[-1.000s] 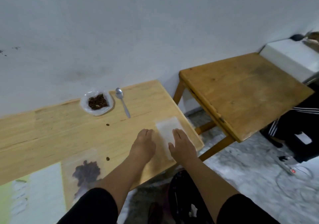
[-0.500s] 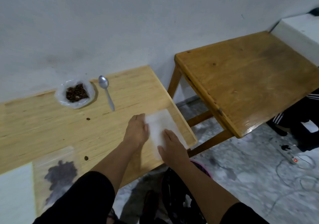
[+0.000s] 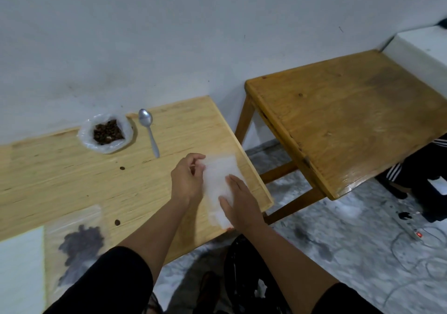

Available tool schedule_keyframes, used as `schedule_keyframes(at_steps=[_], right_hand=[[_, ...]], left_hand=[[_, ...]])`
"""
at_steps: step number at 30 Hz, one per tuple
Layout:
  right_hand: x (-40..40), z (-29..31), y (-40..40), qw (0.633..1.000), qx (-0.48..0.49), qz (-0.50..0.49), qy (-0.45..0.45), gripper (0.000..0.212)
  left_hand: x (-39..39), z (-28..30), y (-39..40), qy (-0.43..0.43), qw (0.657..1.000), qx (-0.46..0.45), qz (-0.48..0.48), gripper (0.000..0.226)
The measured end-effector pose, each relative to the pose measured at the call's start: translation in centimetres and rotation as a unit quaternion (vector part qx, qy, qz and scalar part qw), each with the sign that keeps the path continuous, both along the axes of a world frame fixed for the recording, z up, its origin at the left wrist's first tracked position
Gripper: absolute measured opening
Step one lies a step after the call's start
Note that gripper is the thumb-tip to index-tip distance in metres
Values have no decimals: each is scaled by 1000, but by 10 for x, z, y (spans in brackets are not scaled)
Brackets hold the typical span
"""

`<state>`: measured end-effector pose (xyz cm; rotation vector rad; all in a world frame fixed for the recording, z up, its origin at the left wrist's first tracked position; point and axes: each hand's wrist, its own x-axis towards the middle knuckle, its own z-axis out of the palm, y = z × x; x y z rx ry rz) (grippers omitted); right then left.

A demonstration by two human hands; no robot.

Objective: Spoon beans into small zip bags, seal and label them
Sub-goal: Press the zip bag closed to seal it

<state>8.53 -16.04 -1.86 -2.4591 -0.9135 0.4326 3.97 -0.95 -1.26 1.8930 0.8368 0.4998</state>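
The empty zip bags [image 3: 219,185] lie as a thin, pale stack near the right front corner of the light wooden surface [image 3: 60,168]. They look very light, limp and slick, so a single sheet will likely cling to the ones beneath and slide if pushed. The best place to take hold is probably the top edge or a corner, peeling one layer while the rest is pinned. That is how the hands are set: the left hand [image 3: 187,183] has its fingers curled at the stack's upper left edge, pinching or lifting it, while the right hand [image 3: 238,205] lies flat with straight fingers pressing the lower part down

Farther back, near the wall, an open plastic bag of beans [image 3: 106,132] stands with a metal spoon [image 3: 148,130] just beside it on the right. Two stray beans [image 3: 122,168] lie loose on the wood. A filled zip bag [image 3: 77,243] lies flat at the near left, beside a pale sheet [image 3: 19,265] whose nature I cannot tell

The room has a plain white wall [image 3: 193,35], a darker wooden table [image 3: 350,115] to the right, apart from the surface, and a mottled grey floor [image 3: 338,241] with a power strip [image 3: 411,229] and cables
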Motion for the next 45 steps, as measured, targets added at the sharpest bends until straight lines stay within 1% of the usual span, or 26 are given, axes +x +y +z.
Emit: schedule_keyframes(at_steps=[4,7,9,12,13,16,18,21,23,26,31,35,38,41,43,45], right_hand=[[18,33,21,995,83,-31,-47,59],[29,64,42,986,157,-46,-26,62],[32,82,58,979,200,-39,8,56],[28,107,84,962,245,-41,116,30],[24,113,95,955,259,-38,143,24],[5,128,123,931,306,-16,199,20],[-11,135,139,905,343,-5,250,20],[-34,140,164,872,367,19,322,17],[-46,141,179,859,361,35,362,14],[-59,140,201,842,354,54,404,18],[-72,139,237,842,361,58,397,27],[-74,133,259,846,359,82,385,23],[-77,129,272,852,360,94,368,26],[-79,123,281,856,364,93,355,25],[-79,118,286,869,364,91,322,24],[-79,115,289,890,360,84,266,26]], left_hand=[[-7,19,11,-27,999,-9,16,14],[-15,38,24,-55,998,-24,25,15],[-24,53,34,-72,996,-22,39,18],[-39,77,51,-96,992,-7,86,25],[-45,85,57,-104,989,8,102,26],[-64,103,74,-119,978,83,146,30],[-76,113,83,-117,972,96,179,39],[-92,121,93,-139,967,27,211,47],[-101,123,101,-148,965,-18,216,46],[-111,122,115,-171,960,-75,206,40],[-121,119,149,-209,951,-148,174,34],[-126,119,177,-229,939,-195,164,18],[-130,119,195,-222,936,-224,157,25],[-131,116,208,-205,937,-238,155,23],[-130,112,213,-204,935,-245,154,22],[-127,110,214,-201,936,-245,155,20]])
